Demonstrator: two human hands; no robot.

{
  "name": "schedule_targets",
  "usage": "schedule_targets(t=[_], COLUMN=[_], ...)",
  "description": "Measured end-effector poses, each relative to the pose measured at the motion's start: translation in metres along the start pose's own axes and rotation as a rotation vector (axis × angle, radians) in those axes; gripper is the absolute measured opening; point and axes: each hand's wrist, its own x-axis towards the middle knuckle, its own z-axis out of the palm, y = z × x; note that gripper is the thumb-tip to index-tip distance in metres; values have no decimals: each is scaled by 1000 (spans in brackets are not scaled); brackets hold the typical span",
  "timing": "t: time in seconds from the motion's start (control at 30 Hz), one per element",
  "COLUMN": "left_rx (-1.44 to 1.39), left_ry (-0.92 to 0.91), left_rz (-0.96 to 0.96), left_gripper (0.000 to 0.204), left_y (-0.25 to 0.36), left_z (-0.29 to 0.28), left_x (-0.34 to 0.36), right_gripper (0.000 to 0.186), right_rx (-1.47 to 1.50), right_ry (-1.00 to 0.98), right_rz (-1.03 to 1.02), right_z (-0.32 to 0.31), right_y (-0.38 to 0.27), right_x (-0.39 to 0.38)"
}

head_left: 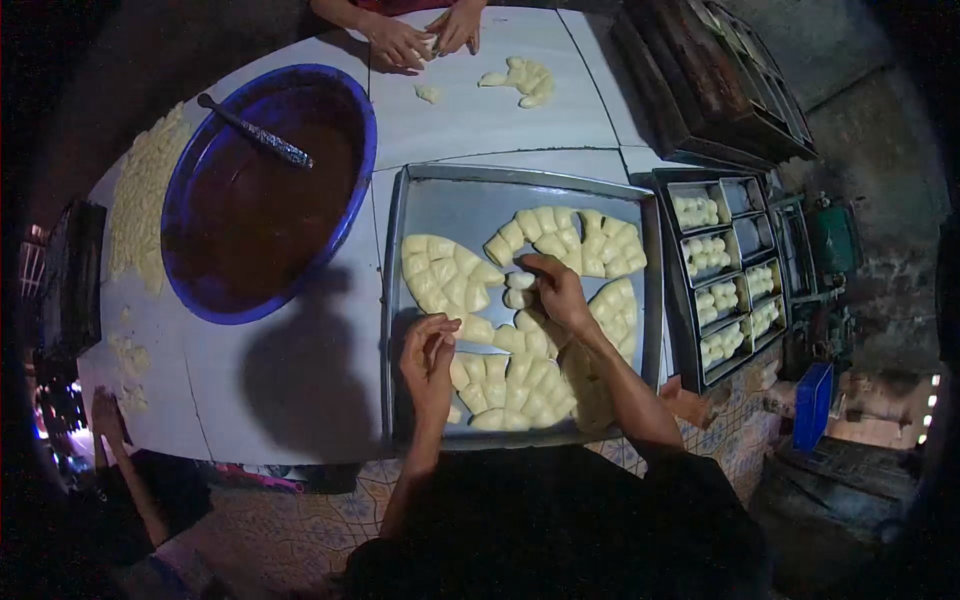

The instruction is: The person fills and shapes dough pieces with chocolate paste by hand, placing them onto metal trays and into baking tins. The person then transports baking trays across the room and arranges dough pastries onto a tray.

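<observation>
A large metal tray (520,181) holds clusters of smooth, pale yellow dough pieces (440,272). My right hand (562,297) reaches over the tray's middle, its fingers and thumb curled against a short row of small dough pieces (519,290). Lower left of it, my left hand (430,365) hovers at the tray's left side with its fingers bent inward. Whatever those fingers hold, if anything, is hidden. A thin pale strip lies beside them; whether it is a blade or bare tray, I cannot tell.
Right of the tray stand joined metal loaf tins (708,280), several with dough rows inside. A blue basin (367,170) of brown contents, with a dark-handled utensil (262,135), is at left. Across the table, another person's hands (425,38) work dough; another person's hand (107,418) rests at lower left.
</observation>
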Motion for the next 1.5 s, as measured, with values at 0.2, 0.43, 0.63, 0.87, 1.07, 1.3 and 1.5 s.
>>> schedule_targets(t=[0.2, 0.43, 0.63, 0.87, 1.07, 1.3, 1.5], left_rx=[58, 134, -107, 114, 18, -1389, -32], left_ry=[-46, -169, -5, -12, 212, -583, 5], left_rz=[-10, 41, 152, 271, 116, -292, 16], left_gripper=[12, 15, 41, 39, 15, 90, 76], left_y=[-9, 9, 36, 66, 50, 48, 107], left_z=[10, 14, -3, 11, 13, -7, -63], left_x=[6, 11, -2, -19, -30, 8, 166], right_gripper=[46, 30, 39, 38, 38, 104, 121], right_rx=[-408, -697, 410, 421, 172, 664, 738], right_ry=[-71, -462, -205, -57, -94, -522, -427], right_rz=[-135, -555, -230, -83, -216, -47, -39], right_z=[1, 4, -20, 31, 40, 44, 54], right_y=[-53, -46, -189, -190, -171, -142, -124], right_x=[22, 84, 29, -61, -50, -27, -11])
